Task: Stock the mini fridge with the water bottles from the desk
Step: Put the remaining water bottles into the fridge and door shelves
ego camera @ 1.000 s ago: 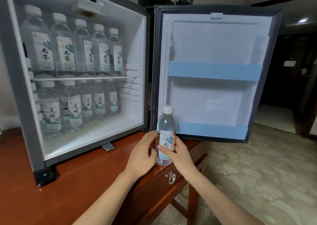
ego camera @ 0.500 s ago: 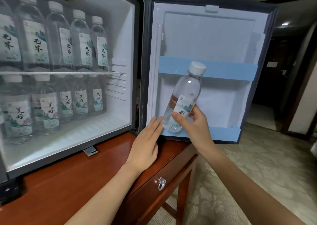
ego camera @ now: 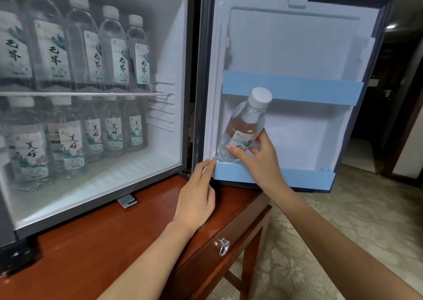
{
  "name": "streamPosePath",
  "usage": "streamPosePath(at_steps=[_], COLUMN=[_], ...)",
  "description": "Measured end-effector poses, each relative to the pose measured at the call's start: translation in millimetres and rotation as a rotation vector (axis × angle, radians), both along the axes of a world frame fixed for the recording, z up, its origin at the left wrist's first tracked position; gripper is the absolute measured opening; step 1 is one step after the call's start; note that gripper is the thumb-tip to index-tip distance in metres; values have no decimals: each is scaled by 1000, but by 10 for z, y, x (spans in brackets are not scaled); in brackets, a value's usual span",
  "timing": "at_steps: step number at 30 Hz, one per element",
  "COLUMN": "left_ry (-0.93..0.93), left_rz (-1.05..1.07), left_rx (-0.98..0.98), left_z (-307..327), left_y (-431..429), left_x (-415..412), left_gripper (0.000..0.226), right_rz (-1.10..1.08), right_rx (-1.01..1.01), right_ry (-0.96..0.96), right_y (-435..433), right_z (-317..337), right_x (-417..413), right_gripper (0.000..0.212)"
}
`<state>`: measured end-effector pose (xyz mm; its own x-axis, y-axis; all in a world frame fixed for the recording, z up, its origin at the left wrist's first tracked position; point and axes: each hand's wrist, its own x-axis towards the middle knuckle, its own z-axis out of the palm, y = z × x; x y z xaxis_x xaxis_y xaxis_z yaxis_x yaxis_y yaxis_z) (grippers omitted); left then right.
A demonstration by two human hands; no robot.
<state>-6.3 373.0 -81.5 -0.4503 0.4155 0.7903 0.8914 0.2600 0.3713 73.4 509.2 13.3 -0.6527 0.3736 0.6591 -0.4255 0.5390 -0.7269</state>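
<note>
A reddish-brown wooden desk (ego camera: pixel 91 242) stands on patterned carpet (ego camera: pixel 343 222), with a metal drawer pull (ego camera: pixel 223 246) on its front. The mini fridge (ego camera: pixel 170 36) sits directly on the desk top, its door (ego camera: pixel 297 36) swung open past the desk's edge. Inside, a wire shelf (ego camera: pixel 158 93) carries a row of water bottles (ego camera: pixel 114 48), and the fridge floor (ego camera: pixel 109 183) carries a second row (ego camera: pixel 71 146). At the left end of the door's lower shelf (ego camera: pixel 297 178), a single bottle (ego camera: pixel 242 125) leans tilted, its base behind the blue rail.
</note>
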Motion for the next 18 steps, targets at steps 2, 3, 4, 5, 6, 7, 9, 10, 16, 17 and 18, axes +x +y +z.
streamPosePath(at_steps=[2, 3, 4, 5, 6, 7, 9, 10, 16, 17, 18], left_ry=[-7, -9, -11, -16, -20, -24, -30, -33, -38, -41, -45], left_rz=[-8, -12, -14, -15, -17, -19, -23, -23, -17, -19, -21], left_rx=[3, 3, 2, 0, -2, -3, -6, -8, -4, -5, -5], left_z=[-6, -8, -10, -9, -9, -8, -11, -12, -15, -14, -13], left_y=[-3, -2, 0, 1, 4, 6, 11, 10, 18, 18, 18], left_x=[0, 0, 0, -1, 0, 2, 4, 4, 18, 19, 20], left_gripper=[68, 68, 68, 68, 67, 67, 66, 66, 65, 65, 66], right_rz=[-56, -84, -104, -117, -128, -139, -153, -155, -226, -256, -290], right_rx=[38, 34, 13, -19, -52, -78, -96, -90, -50, -25, 17], right_ry=[-28, -37, -41, -42, -43, -41, -46, -57, -84, -85, -94], right_y=[9, 17, 33, 47, 55, 64, 95, 114, 117, 110, 108], right_z=[-38, -67, -99, -123, -137, -139, -133, -131, -131, -148, -173], right_x=[-54, -79, -104, -120, -129, -128, -132, -140, -148, -157, -177], right_gripper=[53, 55, 55, 55, 52, 49, 42, 41, 45, 48, 51])
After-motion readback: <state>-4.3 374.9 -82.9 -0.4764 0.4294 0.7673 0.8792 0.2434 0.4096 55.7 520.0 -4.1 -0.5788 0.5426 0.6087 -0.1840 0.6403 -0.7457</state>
